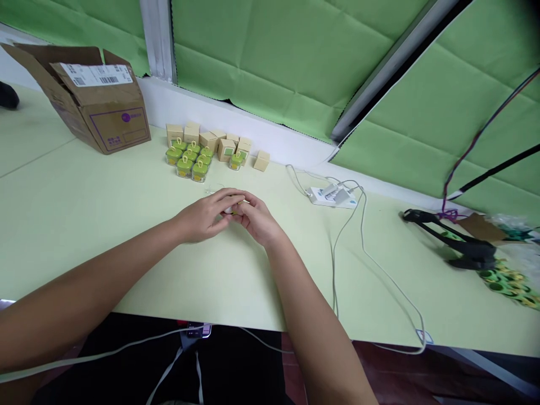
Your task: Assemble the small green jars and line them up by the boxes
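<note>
Both hands meet above the table, fingers curled together round a small whitish object [229, 210] with a bit of yellow-green beside it. My left hand [206, 215] covers it from one side, and my right hand [256, 218] closes on it from the other. Most of the object is hidden, so its kind does not show. Just beyond the fingers lies a small clear piece [210, 190]. Farther back stands a cluster of small clear containers with green lids and loop handles [184, 164]; one more green-lidded container [236, 161] sits to its right.
Several small tan boxes [228, 149] line the wall behind the containers. An open cardboard carton [118, 126] stands at the back left. To the right are a white power strip [333, 197] with trailing cables, a black stand [472, 251] and green-yellow rings [506, 281].
</note>
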`<action>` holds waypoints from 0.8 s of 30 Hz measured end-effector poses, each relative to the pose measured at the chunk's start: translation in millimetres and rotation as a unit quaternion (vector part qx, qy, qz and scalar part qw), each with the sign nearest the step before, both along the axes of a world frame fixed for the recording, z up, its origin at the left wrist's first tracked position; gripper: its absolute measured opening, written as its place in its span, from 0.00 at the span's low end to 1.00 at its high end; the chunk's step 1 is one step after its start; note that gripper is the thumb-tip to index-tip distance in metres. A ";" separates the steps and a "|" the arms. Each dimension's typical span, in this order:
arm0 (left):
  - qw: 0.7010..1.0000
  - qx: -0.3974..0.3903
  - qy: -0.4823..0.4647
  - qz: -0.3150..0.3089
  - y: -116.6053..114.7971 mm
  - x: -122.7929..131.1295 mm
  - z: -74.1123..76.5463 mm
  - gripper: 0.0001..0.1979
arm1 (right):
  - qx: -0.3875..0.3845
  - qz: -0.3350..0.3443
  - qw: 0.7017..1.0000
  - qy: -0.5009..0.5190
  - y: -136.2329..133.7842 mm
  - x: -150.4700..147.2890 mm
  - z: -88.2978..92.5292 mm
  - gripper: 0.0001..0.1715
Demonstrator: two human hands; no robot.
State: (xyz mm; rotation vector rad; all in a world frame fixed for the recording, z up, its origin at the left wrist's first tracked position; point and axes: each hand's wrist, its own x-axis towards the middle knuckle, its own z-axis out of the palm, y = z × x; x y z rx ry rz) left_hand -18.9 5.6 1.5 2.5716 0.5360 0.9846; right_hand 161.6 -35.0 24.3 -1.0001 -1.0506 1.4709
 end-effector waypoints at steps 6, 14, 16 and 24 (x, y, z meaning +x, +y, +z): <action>0.997 0.045 -0.056 0.013 7.0 0.1 -6.8 0.23 | -0.014 -0.017 0.999 0.044 4.6 7.0 -4.3 0.25; 0.992 0.000 -0.117 0.037 7.7 0.7 -8.1 0.20 | -0.020 -0.023 0.998 0.058 3.8 6.0 -3.8 0.28; 0.991 -0.015 -0.124 0.038 8.4 0.9 -9.1 0.20 | -0.020 -0.032 0.997 0.060 4.5 6.9 -4.8 0.28; 0.989 -0.049 -0.125 0.056 11.5 2.0 -9.5 0.21 | -0.032 -0.068 0.995 0.070 9.5 13.5 -8.6 0.28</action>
